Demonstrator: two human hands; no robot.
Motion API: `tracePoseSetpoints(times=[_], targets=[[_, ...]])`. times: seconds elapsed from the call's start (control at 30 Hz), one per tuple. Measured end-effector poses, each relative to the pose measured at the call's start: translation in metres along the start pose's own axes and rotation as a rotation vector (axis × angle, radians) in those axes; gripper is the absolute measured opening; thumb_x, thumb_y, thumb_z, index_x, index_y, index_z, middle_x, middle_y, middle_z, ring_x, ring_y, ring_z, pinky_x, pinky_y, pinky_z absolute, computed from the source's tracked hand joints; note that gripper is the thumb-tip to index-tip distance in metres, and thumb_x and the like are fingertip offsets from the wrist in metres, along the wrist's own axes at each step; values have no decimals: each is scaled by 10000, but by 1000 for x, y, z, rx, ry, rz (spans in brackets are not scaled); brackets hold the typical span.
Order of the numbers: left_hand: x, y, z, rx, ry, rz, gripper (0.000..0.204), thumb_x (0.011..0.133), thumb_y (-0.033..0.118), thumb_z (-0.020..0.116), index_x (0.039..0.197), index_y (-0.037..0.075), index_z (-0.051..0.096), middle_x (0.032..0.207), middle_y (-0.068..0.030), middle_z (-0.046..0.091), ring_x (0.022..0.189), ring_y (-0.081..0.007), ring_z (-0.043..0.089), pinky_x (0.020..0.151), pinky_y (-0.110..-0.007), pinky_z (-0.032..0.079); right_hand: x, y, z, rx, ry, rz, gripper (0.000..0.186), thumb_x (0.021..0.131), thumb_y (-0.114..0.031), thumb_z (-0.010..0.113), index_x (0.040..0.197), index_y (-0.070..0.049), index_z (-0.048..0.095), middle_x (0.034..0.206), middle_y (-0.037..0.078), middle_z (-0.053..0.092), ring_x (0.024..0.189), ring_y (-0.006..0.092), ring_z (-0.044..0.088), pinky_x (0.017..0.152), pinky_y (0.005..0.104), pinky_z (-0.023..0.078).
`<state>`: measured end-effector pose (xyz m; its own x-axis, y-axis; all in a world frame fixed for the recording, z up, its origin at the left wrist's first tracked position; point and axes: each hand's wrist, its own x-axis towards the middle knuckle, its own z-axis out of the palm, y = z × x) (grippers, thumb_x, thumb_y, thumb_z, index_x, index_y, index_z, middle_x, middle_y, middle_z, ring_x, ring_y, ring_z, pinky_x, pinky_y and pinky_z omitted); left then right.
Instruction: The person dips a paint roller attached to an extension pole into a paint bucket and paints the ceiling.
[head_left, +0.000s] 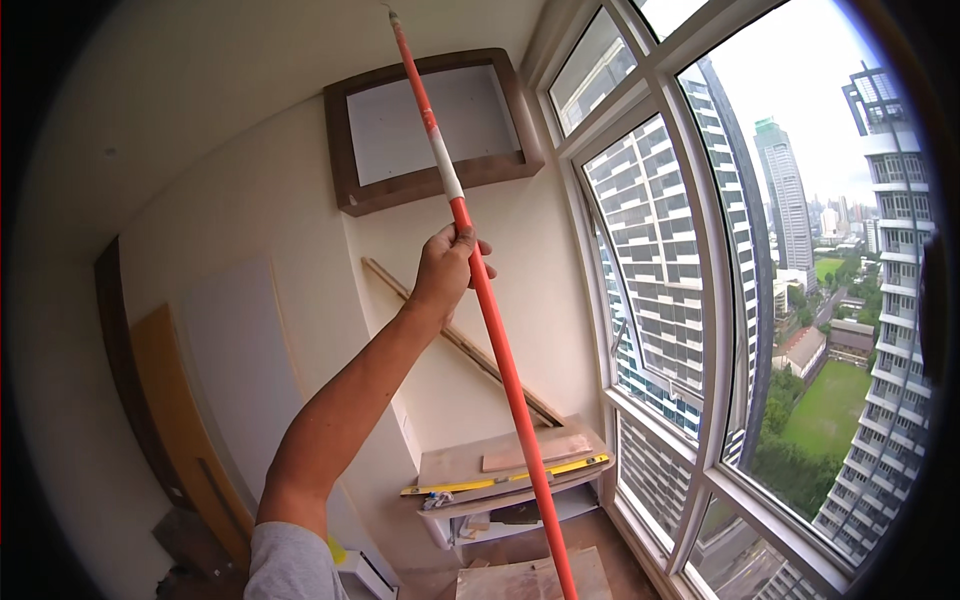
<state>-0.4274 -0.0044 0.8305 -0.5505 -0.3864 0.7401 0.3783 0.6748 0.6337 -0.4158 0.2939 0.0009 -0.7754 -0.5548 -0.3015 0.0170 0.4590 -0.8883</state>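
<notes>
My left hand (455, 265) is closed around a long red pole (510, 385) with a white band partway up. The arm stretches up and forward from the lower left, in a grey short sleeve. From the lower edge of the picture the pole slants up toward the ceiling (270, 50). A small, thin, dark piece shows at its upper tip, too small to make out. Behind the upper pole is a brown-framed wall cabinet (360, 195). My right hand is out of the picture, as is the pole's lower end.
Tall windows (710, 300) line the right side, one pane tilted outward. A wooden strip (480, 355) leans on the wall. Below it, a shelf (445, 467) carries a yellow spirit level (520, 478) and a flat board (535, 452). An orange-brown panel (175, 400) stands at left.
</notes>
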Motion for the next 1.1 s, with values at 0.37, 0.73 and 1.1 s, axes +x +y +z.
tracePoseSetpoints(times=[0.37,0.73,1.1], targets=[[6,-46,2,96,13,-103,291,1077,256,445,1194,19,566,1038,-83,626,805,-184,665,755,-355,563,-6,-102,14,161,167,-295,563,1007,-509,496,1055,9,709,792,225,661,762,345,641,712,460,493],[82,-77,-9,147,119,-172,309,1037,147,477,1291,-14,549,1128,-93,661,861,-192,689,755,-355,584,4,-192,0,245,182,-451,573,1048,-529,440,1117,-24,702,699,82,576,670,197,537,618,396,446],[124,-95,-20,180,179,-190,296,998,114,482,1240,-33,568,1083,-103,671,814,-202,700,706,-358,572,-3,-247,-17,224,219,-529,512,1043,-459,483,901,-7,679,646,160,566,606,282,555,578,443,437]])
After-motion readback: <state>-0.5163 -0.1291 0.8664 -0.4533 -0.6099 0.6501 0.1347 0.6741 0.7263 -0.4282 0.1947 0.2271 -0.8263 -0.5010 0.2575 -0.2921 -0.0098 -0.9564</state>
